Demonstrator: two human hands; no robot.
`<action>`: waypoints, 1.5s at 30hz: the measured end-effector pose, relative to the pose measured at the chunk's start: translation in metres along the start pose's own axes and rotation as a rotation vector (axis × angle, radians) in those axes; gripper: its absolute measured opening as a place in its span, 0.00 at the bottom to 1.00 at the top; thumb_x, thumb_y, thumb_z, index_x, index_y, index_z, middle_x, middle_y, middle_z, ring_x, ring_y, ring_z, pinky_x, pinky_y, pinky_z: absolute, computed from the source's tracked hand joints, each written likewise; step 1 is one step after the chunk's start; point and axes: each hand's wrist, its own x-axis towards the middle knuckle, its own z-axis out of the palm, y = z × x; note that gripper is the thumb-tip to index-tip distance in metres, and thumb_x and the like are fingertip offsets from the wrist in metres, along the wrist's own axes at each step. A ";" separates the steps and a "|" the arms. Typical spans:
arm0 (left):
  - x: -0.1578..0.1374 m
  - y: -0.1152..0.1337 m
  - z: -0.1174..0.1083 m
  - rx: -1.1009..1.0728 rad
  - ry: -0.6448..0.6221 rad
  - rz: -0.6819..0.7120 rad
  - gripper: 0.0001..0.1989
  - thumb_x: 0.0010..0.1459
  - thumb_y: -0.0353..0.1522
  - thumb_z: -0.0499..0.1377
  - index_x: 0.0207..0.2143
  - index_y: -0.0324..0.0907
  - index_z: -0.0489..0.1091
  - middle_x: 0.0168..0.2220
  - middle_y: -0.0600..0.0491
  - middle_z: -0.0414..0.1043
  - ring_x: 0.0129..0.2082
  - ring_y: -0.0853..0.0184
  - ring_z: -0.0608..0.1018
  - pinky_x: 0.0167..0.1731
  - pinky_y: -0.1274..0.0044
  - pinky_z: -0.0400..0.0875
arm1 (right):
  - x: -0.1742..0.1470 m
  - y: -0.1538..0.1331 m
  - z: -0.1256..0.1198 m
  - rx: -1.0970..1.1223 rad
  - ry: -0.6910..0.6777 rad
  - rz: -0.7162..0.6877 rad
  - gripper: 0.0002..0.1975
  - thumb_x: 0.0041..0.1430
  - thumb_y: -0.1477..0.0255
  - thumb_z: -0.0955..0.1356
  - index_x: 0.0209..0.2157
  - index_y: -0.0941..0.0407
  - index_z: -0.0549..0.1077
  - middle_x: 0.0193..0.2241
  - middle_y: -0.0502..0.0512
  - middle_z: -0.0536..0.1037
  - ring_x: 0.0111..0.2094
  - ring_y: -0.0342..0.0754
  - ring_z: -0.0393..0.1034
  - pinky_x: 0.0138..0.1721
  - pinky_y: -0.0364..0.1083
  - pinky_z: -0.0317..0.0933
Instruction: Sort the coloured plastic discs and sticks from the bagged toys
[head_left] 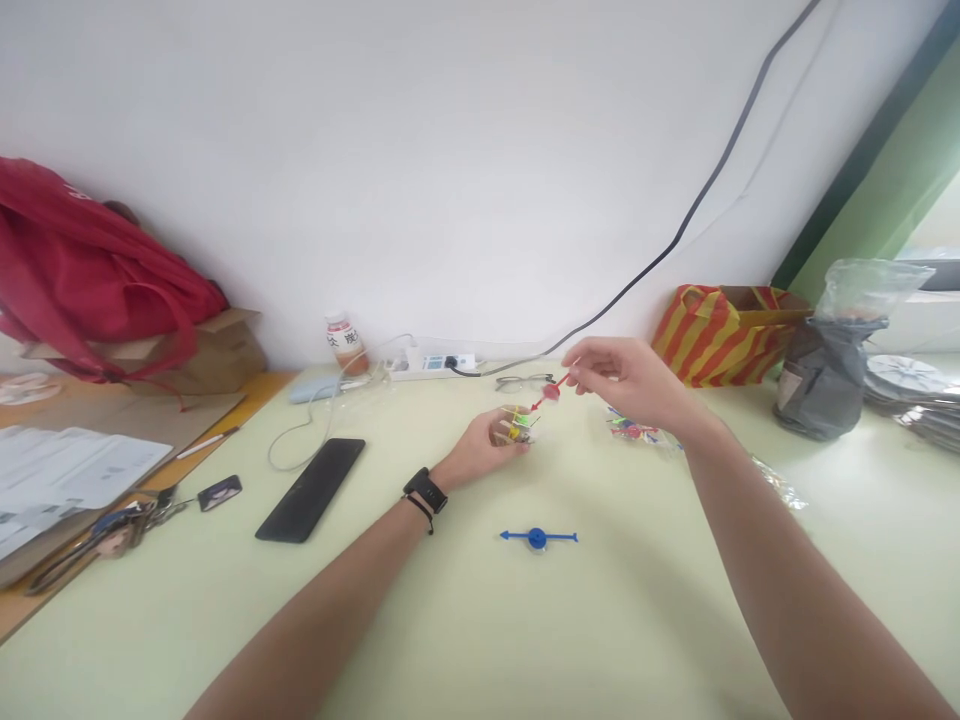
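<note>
My right hand (619, 380) pinches a red plastic arrow spinner (551, 391) by one end, with the arrowhead slanting down toward my left hand (491, 442). The fingers of that left hand are curled around small yellow and green plastic pieces (519, 427), whose exact shape is hard to make out. The red tip is close to these pieces; whether it touches them I cannot tell. Nearer to me, a blue arrow spinner (537, 539) lies flat on the table, pointing left. Below my right hand lies a small pile of coloured plastic pieces (636, 431), partly hidden by the hand.
Behind my hands are eyeglasses (525, 382) and a power strip (431, 367). Left stand a bottle (346, 345), a black phone-like slab (311, 490) and keys (142, 515). A striped bag (727, 335), a grey bag (821, 380) and a clear packet (778, 485) are on the right.
</note>
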 end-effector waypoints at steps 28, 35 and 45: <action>0.000 -0.017 0.016 -0.186 0.007 -0.005 0.28 0.51 0.38 0.75 0.52 0.37 0.76 0.43 0.46 0.78 0.41 0.63 0.80 0.45 0.71 0.74 | 0.004 -0.003 0.027 -0.265 0.063 -0.107 0.08 0.63 0.75 0.66 0.37 0.55 0.78 0.32 0.53 0.82 0.33 0.48 0.75 0.35 0.45 0.64; -0.001 -0.013 0.018 -0.085 0.057 0.035 0.23 0.52 0.40 0.74 0.47 0.38 0.78 0.41 0.47 0.80 0.40 0.60 0.80 0.43 0.72 0.74 | 0.004 -0.013 0.039 -0.489 -0.120 -0.114 0.12 0.65 0.75 0.64 0.30 0.54 0.78 0.35 0.56 0.81 0.34 0.49 0.72 0.35 0.47 0.57; 0.002 -0.006 0.013 -0.208 0.117 0.084 0.20 0.57 0.39 0.71 0.49 0.39 0.76 0.48 0.45 0.79 0.48 0.60 0.79 0.51 0.70 0.72 | 0.000 -0.020 0.032 -0.237 0.012 -0.154 0.05 0.64 0.70 0.66 0.39 0.53 0.75 0.33 0.51 0.79 0.29 0.45 0.66 0.32 0.44 0.58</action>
